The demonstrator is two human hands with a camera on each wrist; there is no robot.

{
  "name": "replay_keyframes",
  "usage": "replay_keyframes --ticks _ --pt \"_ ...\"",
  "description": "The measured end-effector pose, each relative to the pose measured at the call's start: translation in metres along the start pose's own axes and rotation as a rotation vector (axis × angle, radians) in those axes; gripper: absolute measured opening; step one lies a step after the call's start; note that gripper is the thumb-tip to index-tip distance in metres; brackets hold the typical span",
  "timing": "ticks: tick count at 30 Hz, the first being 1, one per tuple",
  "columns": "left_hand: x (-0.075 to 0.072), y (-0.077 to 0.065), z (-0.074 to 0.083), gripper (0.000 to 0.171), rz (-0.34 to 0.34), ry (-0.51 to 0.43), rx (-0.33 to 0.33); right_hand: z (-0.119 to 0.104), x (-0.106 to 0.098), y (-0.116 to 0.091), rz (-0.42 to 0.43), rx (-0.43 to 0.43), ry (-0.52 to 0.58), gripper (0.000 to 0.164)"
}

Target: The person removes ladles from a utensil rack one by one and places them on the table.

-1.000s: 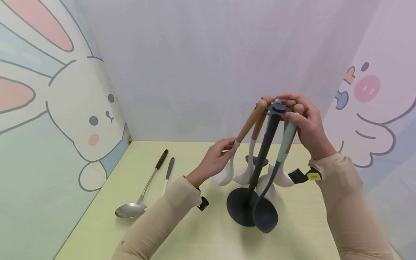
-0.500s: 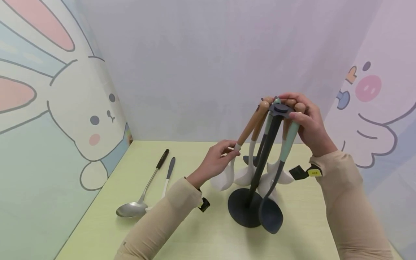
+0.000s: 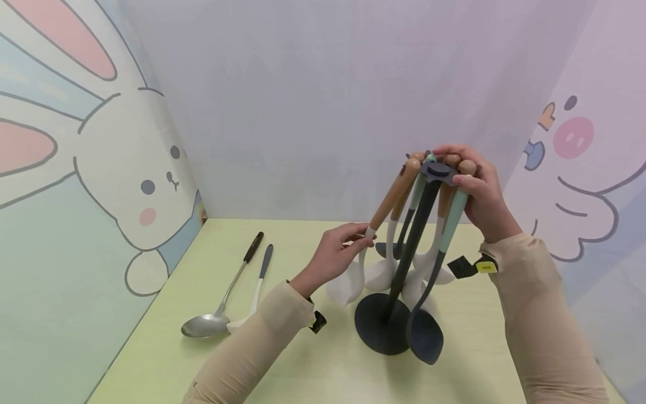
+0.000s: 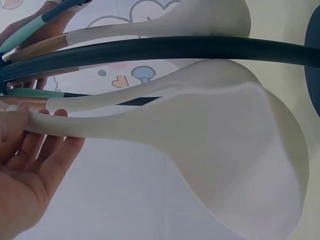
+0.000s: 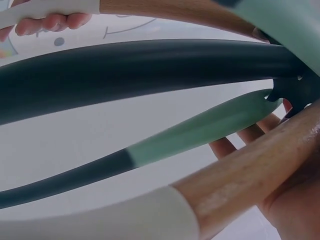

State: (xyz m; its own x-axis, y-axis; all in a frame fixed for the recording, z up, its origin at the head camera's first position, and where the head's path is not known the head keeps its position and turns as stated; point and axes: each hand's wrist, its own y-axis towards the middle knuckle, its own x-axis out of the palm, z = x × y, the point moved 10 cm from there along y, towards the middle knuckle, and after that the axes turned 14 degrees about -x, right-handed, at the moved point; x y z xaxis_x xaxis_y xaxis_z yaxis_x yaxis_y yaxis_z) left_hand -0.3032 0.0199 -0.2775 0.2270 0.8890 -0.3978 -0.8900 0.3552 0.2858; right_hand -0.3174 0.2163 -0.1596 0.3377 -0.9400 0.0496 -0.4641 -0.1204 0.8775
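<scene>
My left hand (image 3: 337,251) pinches the white neck of a wooden-handled ladle (image 3: 391,196) that hangs from a black utensil stand (image 3: 411,247). In the left wrist view, the ladle's white bowl (image 4: 235,150) is large and the thumb and fingertips meet at its neck. My right hand (image 3: 481,188) grips the stand's top and the handle ends around it. A dark ladle with a mint handle (image 3: 454,210) hangs at the front right, its bowl overlapping the stand's round base (image 3: 375,325). Behind the pole hang another mint-handled dark utensil (image 5: 200,127) and several white ones with wooden handles.
On the left of the pale table (image 3: 313,365) lie a steel ladle (image 3: 206,325) with a black handle and a white utensil with a grey handle (image 3: 266,261). My left sleeve partly covers the latter. Cartoon-printed walls (image 3: 323,112) close in the back and sides.
The stand's top and the hanging utensils have shifted slightly to the right, and the front dark ladle's bowl has swung right. My left hand has followed a little, still pinching the white ladle.
</scene>
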Motion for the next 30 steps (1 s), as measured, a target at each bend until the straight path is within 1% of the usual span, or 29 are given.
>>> replay_keyframes --ticks 4,7,14,20,30 --pt "0.0 -0.001 0.001 0.025 0.005 0.001 0.024 0.001 -0.001 0.0 0.013 -0.002 -0.005 0.039" --pt "0.0 0.0 0.001 0.024 0.008 0.001 0.027 0.001 -0.001 0.0 0.016 -0.003 -0.019 0.039" --pt "-0.002 0.0 0.003 0.023 0.011 0.006 0.025 0.001 0.001 0.001 -0.003 0.0 0.016 0.04" --pt "-0.002 0.0 0.009 0.026 0.003 0.007 0.032 0.003 -0.004 -0.001 0.029 0.012 -0.037 0.038" --pt "0.0 0.002 0.012 0.027 -0.007 -0.001 0.033 0.006 -0.009 -0.001 0.048 0.016 -0.05 0.037"
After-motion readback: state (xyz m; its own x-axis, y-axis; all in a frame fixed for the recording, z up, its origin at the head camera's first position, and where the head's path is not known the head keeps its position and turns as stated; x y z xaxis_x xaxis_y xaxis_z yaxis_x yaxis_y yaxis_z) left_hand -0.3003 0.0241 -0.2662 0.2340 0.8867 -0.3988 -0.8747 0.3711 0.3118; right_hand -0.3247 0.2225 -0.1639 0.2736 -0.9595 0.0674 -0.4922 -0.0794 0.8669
